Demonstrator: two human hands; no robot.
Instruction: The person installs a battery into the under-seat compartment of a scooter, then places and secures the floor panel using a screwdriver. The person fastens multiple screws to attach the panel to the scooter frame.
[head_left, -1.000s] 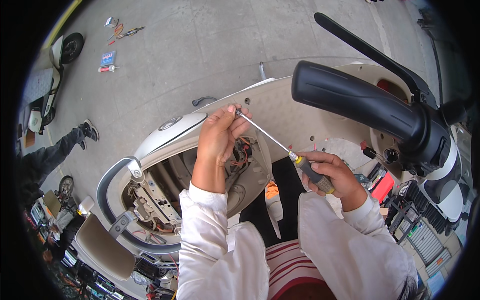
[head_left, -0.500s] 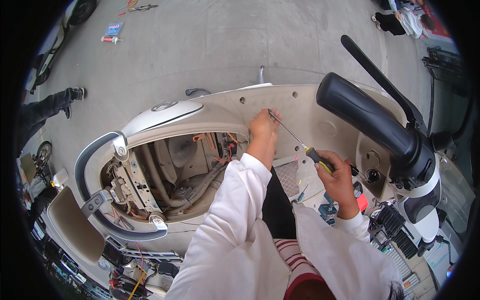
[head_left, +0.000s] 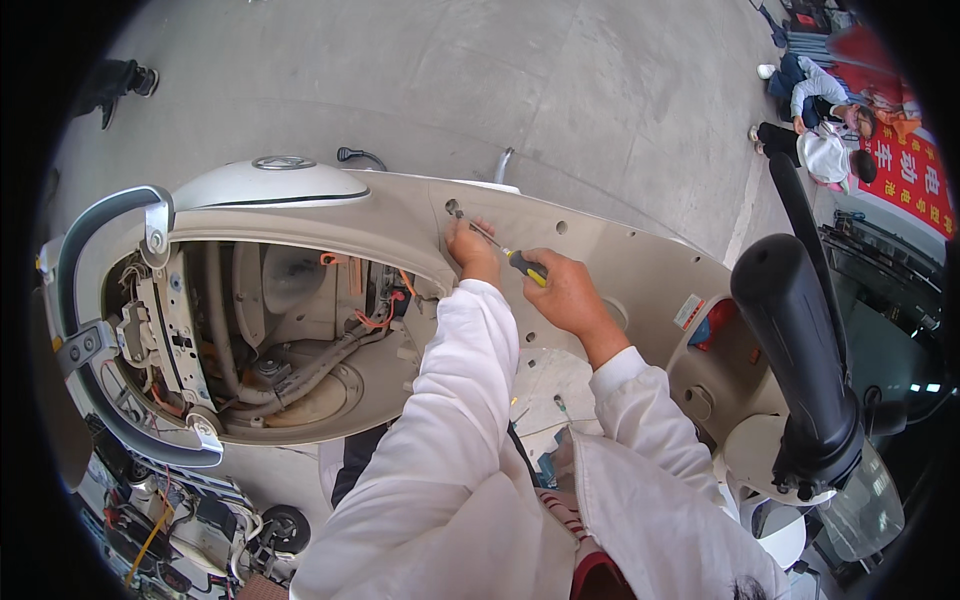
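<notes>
I hold a screwdriver (head_left: 530,268) with a black and yellow handle and a long metal shaft. My right hand (head_left: 572,294) is wrapped round its handle. At the far end of the shaft, my left hand (head_left: 474,252) has its fingers closed about the tip; whether a screw sits there is too small to tell. The tip lies just beside a round hole (head_left: 452,205) in the beige scooter body panel (head_left: 520,205). A second hole (head_left: 561,228) is farther right along the same panel.
Left of my hands is the scooter's open seat compartment (head_left: 280,405), with pipes and orange wires inside. A grey grab rail (head_left: 72,235) curves round its rear. The black handlebar grip (head_left: 780,300) rises at right. People (head_left: 825,150) crouch by a red banner (head_left: 915,175).
The view has shifted, so the scooter sits farther left. My hands, with the screwdriver, have moved from bare panel to the hole at its left. My right hand is closer to my left.
</notes>
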